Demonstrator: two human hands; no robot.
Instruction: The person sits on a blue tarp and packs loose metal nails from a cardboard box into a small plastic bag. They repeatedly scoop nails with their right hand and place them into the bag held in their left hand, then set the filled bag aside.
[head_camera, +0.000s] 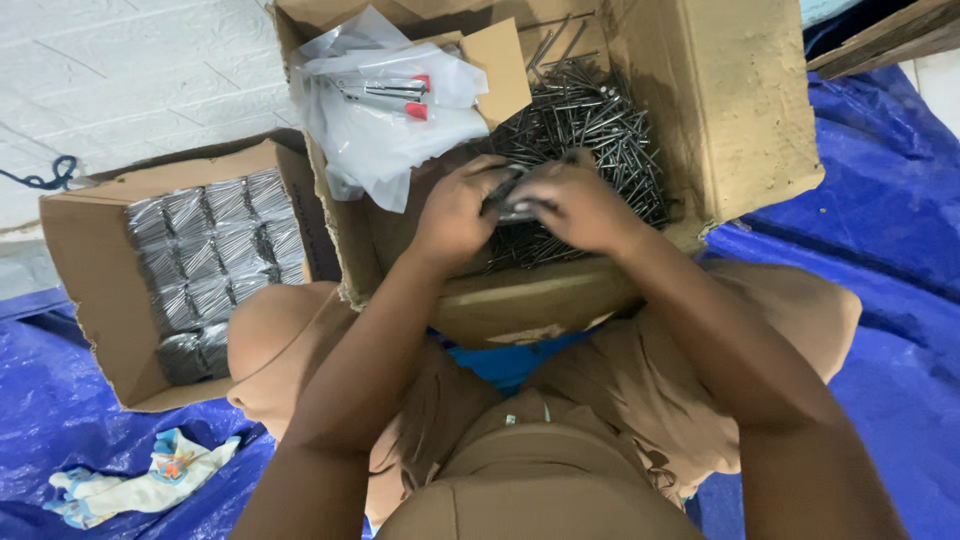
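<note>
Both hands — left hand (455, 215) and right hand (580, 205) — grip one bundle of nails (512, 198) over the big box (740, 110); left of it the smaller box (85, 260) is nearly full of packs, a loose nail heap (600, 130) remains

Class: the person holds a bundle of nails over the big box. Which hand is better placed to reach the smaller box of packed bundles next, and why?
Left, probably. The left hand is on the side of the smaller box; the right hand would have to cross over it. Both grip the bundle.

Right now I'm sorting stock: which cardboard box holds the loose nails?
The big box under both hands, its nails in a loose heap. The smaller box at left holds neat wrapped bundles.
</note>
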